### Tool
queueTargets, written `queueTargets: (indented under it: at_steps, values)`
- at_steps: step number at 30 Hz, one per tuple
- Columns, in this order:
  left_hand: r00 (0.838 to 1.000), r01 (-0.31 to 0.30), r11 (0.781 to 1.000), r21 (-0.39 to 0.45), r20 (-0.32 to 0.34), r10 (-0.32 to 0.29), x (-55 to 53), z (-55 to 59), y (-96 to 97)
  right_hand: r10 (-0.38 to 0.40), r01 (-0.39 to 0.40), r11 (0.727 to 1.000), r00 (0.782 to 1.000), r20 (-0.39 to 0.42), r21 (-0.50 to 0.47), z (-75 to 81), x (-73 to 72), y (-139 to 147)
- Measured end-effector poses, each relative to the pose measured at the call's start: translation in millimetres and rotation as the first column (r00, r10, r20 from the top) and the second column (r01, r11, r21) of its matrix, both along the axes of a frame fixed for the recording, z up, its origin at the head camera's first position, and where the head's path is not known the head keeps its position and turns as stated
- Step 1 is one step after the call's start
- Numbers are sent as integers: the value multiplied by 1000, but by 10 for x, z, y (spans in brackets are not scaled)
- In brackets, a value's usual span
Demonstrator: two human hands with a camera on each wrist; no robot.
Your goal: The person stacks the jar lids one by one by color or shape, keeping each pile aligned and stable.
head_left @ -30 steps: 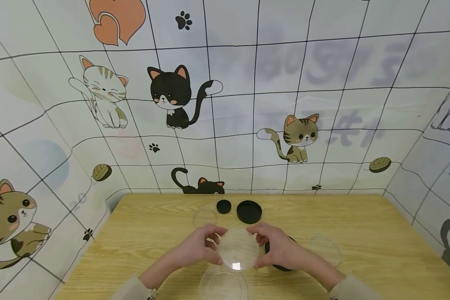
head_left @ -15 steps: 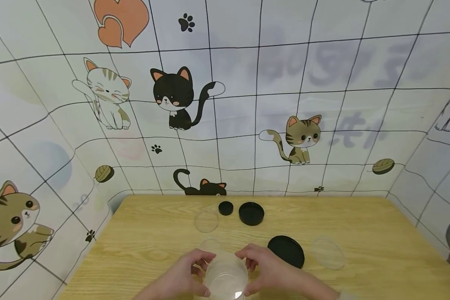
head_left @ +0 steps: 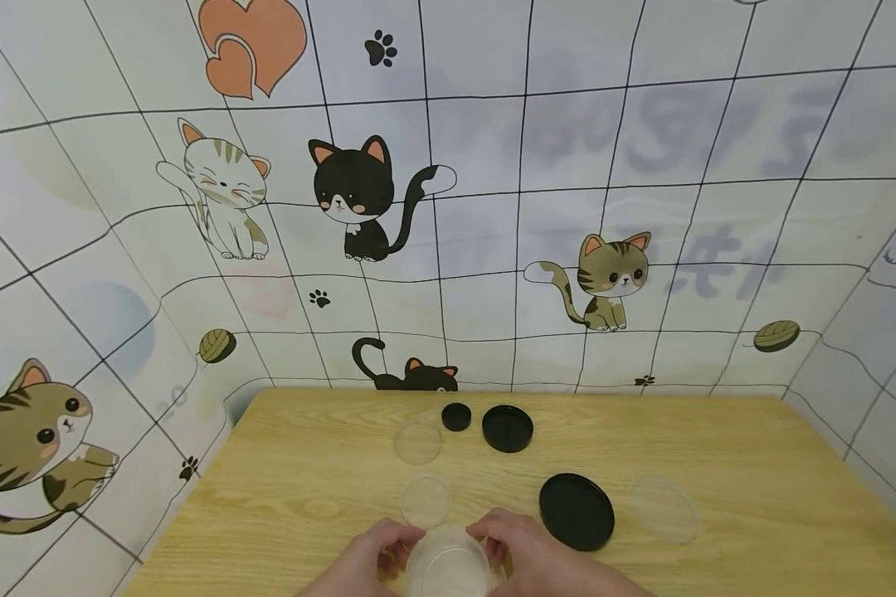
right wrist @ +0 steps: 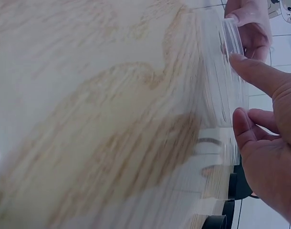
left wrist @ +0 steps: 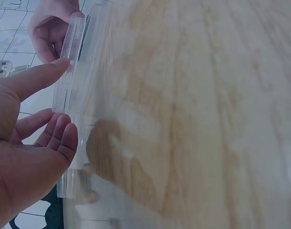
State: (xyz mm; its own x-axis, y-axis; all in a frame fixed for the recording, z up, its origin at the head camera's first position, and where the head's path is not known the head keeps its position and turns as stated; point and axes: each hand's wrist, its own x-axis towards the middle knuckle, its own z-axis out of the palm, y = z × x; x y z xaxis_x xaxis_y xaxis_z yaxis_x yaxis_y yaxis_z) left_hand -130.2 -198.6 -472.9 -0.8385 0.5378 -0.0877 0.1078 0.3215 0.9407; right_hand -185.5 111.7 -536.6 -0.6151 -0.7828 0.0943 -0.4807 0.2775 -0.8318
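A clear, round, shallow plastic dish (head_left: 448, 570) is at the bottom centre of the head view, between my two hands. My left hand (head_left: 369, 564) pinches its left rim with thumb and fingertips. Opposite it, my right hand (head_left: 532, 560) pinches the right rim. Seen edge-on in the right wrist view, the held dish (right wrist: 232, 40) sits against a wider clear dish (right wrist: 211, 71) on the table side. Whether the two are fitted together I cannot tell. The thumb and fingers of the left hand (left wrist: 33, 124) also show at the rim in the left wrist view.
Right of the hands lies a large black disc (head_left: 577, 512), with a clear disc (head_left: 664, 509) beyond it. Two clear discs (head_left: 426, 500) (head_left: 418, 441) lie ahead. Farther back stand a small black lid (head_left: 456, 416) and a larger black lid (head_left: 508, 428) on the wooden table (head_left: 306, 464).
Both hands have brought the clear dish down and toward me, onto or close above the wider clear dish. The black disc and a clear disc ahead have come into fuller view.
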Motion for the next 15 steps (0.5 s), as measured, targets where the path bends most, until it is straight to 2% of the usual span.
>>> queueTargets:
  at_steps: [3,8,12,15]
  values:
    - [1000,1,1000,4,-16,-1,7,-9,7,-4,4,1000,1000,0,8,-48,-8,4]
    - [999,13,1000,17,-46,-12,17,-6,25,2,-2,1000,1000,25,0,51,28,4]
    - [997,23,1000,18,-75,-21,26,-18,38,2,-3,1000,999,48,18,215,89,-5]
    - [996,9,1000,1,-84,-9,24,-29,52,-27,22,998,997,67,63,438,181,-40]
